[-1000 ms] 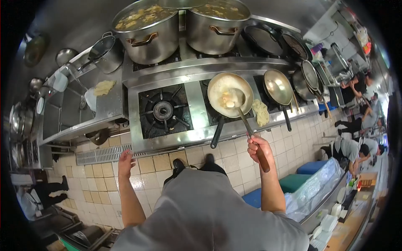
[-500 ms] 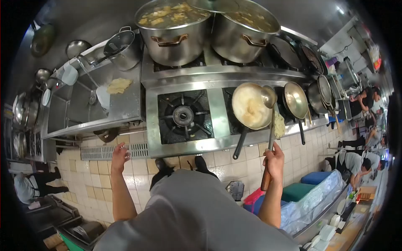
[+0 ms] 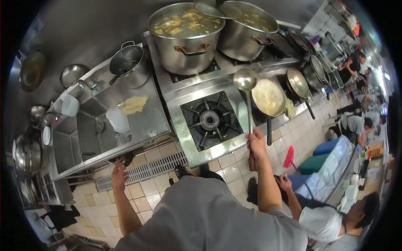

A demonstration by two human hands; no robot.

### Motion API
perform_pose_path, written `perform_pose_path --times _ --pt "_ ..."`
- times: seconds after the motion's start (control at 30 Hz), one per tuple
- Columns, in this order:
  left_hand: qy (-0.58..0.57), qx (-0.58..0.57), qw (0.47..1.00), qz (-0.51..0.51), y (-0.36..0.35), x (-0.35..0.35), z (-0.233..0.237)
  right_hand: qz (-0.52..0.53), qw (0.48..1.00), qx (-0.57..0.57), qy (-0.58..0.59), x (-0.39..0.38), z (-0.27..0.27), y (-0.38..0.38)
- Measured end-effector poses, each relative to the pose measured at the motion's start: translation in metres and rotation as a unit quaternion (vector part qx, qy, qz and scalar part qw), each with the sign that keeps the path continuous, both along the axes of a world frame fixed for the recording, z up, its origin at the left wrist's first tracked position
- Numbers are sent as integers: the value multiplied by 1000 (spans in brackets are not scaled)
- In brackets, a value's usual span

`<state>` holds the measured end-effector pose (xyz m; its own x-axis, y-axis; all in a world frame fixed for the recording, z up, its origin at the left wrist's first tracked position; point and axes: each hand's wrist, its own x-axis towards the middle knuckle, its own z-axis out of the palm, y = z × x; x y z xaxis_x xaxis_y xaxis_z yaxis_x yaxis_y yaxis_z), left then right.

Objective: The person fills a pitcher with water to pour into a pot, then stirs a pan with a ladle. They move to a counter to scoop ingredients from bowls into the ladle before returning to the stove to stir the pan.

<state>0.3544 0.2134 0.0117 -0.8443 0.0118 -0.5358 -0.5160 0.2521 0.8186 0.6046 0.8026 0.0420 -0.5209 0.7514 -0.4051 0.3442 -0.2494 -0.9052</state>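
Note:
In the head view, my right hand [image 3: 257,144] is closed round the handle of a long metal ladle [image 3: 250,106] with a wooden grip end. The ladle's bowl hangs to the left of a frying pan [image 3: 268,97] of pale, bubbling liquid on the stove. My left hand [image 3: 120,176] is held low over the floor by the drain grate, fingers loosely bent and apart, with nothing visible in it. An unused burner [image 3: 209,120] lies between my hands, further forward. A yellowish cloth [image 3: 135,105] rests on the sink counter.
Two large stockpots [image 3: 187,42] of broth stand at the back. Another frying pan [image 3: 298,83] sits on the right. A metal sink [image 3: 90,131] is on the left. Close on my right, a co-worker [image 3: 322,221] holds a long tool with a red head [image 3: 289,157].
The ladle has moved from the frying pan's right edge to its left side. My view has turned, and a co-worker with a red-headed tool has come into sight at lower right.

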Motion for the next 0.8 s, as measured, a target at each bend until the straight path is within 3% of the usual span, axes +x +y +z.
perform_pose_path --times 0.2,0.27,0.33,0.37,0.4,0.43,0.47,0.5,0.57,0.6,0.67,0.73,0.77,0.8 --pt "12 19 999 33 -5 -22 8 34 999 -36 17 -26 -39 8" --pt "28 64 997 -24 -1 -23 22 65 994 37 -77 -19 -71 22" --pt "42 38 997 -52 -17 -33 7 48 998 17 -30 -15 -95 30" --pt "52 -13 998 -45 -18 -38 7 113 993 28 36 -9 -118 44" --pt "42 -20 998 -36 -21 -49 4 85 995 50 0 -11 -123 45" --pt "39 -41 998 -31 -14 -59 20 131 973 191 14 -4 -158 68" --pt "45 -43 998 -18 -18 -76 14 124 943 293 -96 -4 -163 75" --pt "43 -6 999 -29 -24 -94 1 143 899 354 -213 -7 -156 78" --pt "43 29 998 -44 -36 -143 -11 94 863 374 -326 -16 -151 76" --pt "70 -3 996 -58 -43 -173 -11 77 817 473 -322 -14 -154 72" --pt "102 -26 991 -81 -55 -242 -14 -15 798 500 -337 -34 -110 36" --pt "328 -197 914 -135 -66 -330 -29 -61 808 485 -328 -32 -88 6" --pt "341 -179 908 -166 -79 -382 -47 -108 834 442 -313 -46 -56 -31" --pt "364 -191 894 -175 -55 -395 2 -141 839 465 -246 -29 -76 -43"
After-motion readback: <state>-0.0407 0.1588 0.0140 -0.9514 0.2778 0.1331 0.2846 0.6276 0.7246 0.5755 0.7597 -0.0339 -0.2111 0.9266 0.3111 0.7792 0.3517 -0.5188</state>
